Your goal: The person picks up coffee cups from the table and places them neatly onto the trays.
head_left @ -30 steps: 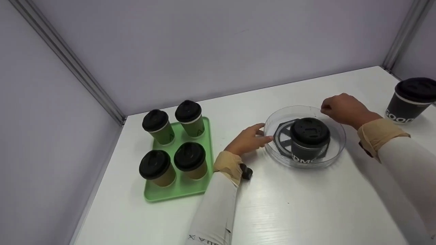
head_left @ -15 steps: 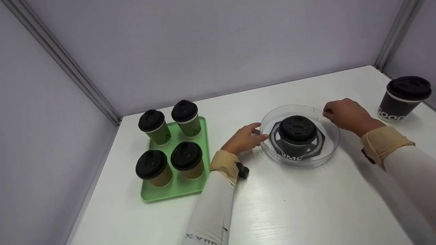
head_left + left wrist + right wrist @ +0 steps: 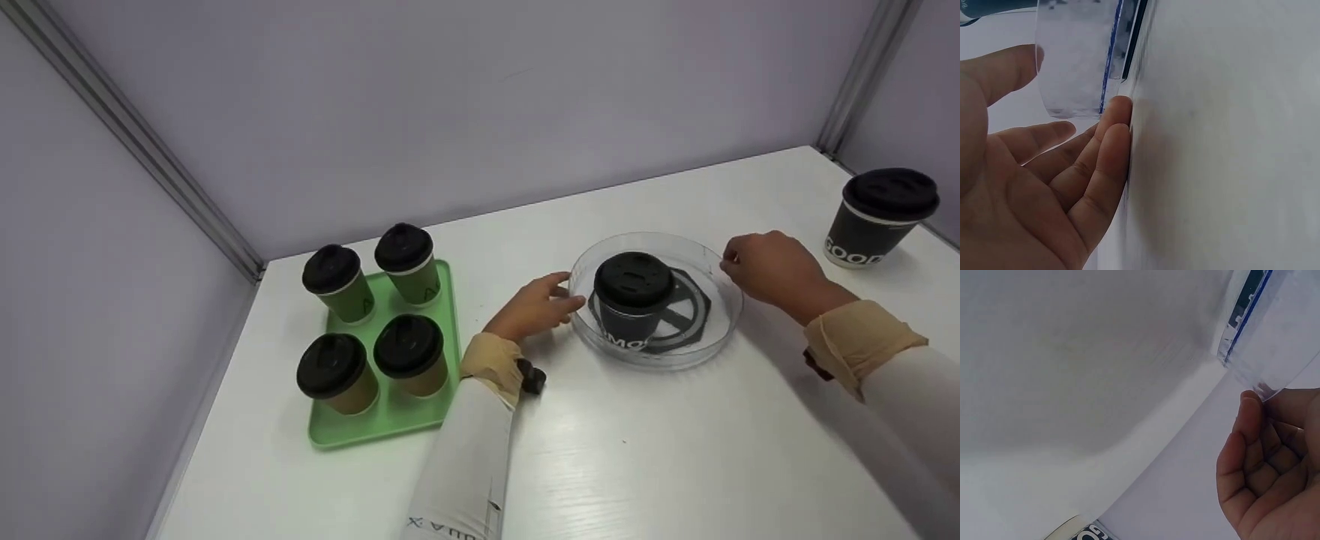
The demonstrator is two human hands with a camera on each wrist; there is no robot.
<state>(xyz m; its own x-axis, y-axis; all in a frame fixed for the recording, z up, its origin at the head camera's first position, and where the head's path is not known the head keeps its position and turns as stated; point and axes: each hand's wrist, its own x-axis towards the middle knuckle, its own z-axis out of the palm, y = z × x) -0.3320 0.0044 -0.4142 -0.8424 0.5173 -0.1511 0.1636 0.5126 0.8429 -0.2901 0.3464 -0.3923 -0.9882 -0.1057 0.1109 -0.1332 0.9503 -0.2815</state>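
A clear round dish (image 3: 675,361) with low walls sits on the white table, a dark hexagonal spoked shape visible through its bottom. Inside it, toward the front left, stands a black paper coffee cup (image 3: 634,283) with a black lid. My right hand (image 3: 776,271) pinches the dish's right wall between thumb and forefinger; the right wrist view shows both at its edge. At the left side is my left hand (image 3: 531,307), fingers loosely spread. In the left wrist view, its thumb (image 3: 1010,70) meets the dish's upper edge and the lower fingers lie near its base.
Left of the left hand, a green tray (image 3: 452,300) bears several lidded cups, green-sleeved ones at the back and brown ones in front. Another black cup (image 3: 874,225) stands at the far right. Grey walls (image 3: 525,112) border the table behind and on the left.
The dish has turned clockwise as seen from above: its cup has swung from front right to front left. The right hand has moved a little right and nearer; the left hand stays at the dish.
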